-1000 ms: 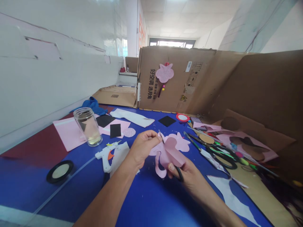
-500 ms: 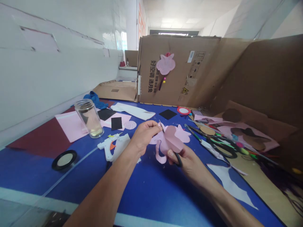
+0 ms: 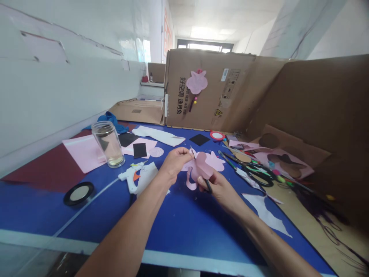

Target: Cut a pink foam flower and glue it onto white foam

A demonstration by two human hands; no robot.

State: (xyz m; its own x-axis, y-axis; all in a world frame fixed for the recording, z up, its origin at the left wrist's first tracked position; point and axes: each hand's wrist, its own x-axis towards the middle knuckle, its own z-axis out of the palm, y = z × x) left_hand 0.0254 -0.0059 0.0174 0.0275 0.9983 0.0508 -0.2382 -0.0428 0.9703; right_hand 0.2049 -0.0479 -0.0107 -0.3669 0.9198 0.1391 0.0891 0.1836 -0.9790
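My left hand (image 3: 178,161) pinches the far left edge of a pink sheet (image 3: 203,167), which looks like felt or paper. In my right hand (image 3: 215,184) are scissors with black handles (image 3: 208,186), my fingers closed round the loops. The blade tips show near my left fingertips, at the sheet's edge; the rest of the blades is hidden by the sheet. A narrow curled strip (image 3: 190,184) of the same pink material hangs down from the sheet. Just behind it, a pink scalloped cutout (image 3: 216,161) lies on the blue table (image 3: 175,234).
To the left stand a glass jar (image 3: 108,145), a white glue gun (image 3: 131,179) and a black tape roll (image 3: 78,193). Black squares (image 3: 140,150) and pink sheets lie behind. Scissors (image 3: 261,177) and scraps crowd the right. Cardboard (image 3: 213,96) walls the back, bearing a pink ornament (image 3: 197,82).
The view has shifted slightly, so most things sit a little further left. Both hands keep their hold on the pink sheet and the scissors; the sheet looks nearly the same.
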